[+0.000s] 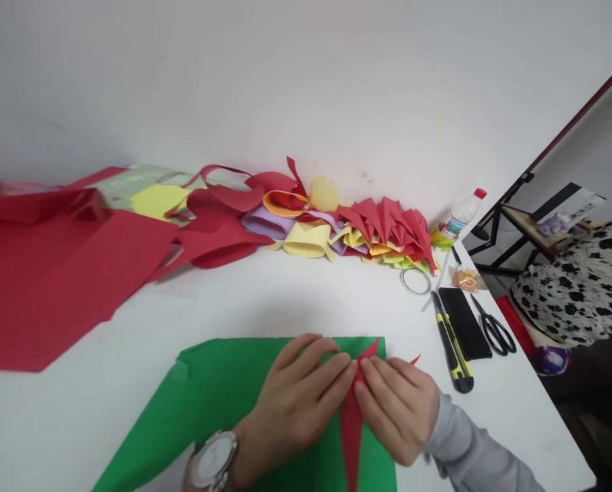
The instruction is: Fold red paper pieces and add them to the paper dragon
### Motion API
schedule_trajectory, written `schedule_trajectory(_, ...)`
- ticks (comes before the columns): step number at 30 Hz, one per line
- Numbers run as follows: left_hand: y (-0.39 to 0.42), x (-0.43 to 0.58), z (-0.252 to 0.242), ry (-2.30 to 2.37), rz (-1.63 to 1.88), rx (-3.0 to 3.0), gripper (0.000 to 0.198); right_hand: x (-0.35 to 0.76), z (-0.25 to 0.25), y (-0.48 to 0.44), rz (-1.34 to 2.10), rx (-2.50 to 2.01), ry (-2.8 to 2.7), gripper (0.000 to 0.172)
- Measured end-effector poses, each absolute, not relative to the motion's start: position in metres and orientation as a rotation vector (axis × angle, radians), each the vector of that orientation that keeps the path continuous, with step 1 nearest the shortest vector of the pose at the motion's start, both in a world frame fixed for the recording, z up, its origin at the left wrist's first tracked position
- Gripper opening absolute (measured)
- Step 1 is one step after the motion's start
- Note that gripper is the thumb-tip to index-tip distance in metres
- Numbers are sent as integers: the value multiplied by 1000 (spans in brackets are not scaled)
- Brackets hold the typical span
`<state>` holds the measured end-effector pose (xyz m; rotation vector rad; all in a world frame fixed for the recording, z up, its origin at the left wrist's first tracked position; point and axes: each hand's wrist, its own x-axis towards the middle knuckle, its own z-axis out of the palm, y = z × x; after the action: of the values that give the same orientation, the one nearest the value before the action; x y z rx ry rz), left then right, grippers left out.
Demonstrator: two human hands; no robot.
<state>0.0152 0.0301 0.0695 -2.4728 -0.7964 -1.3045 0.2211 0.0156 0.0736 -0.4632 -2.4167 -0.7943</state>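
A narrow folded piece of red paper lies on a green paper sheet at the near edge of the white table. My left hand, with a watch on its wrist, presses down on the red piece from the left, fingers stretched flat. From the right, my right hand pinches the same red piece, fingertips meeting the left hand's at its upper point. The red tip pokes out above the fingers.
A large red sheet covers the table's left. A heap of folded red, yellow and purple papers lines the wall. To the right lie a tape roll, a utility knife, a black case, scissors and a bottle.
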Motion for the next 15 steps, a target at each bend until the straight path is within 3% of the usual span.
schedule_trajectory(5, 31, 9, 57, -650, -1210, -2403, 40, 214, 65, 13, -723, -475, -2346, 22)
schedule_trajectory(11, 41, 4, 45, -855, -835, -2627, 29, 206, 45, 25, -563, -566, -2402, 16)
schedule_trajectory(15, 26, 1, 40, -896, -770, -2691, 30, 205, 38, 19, -418, -695, -2429, 20)
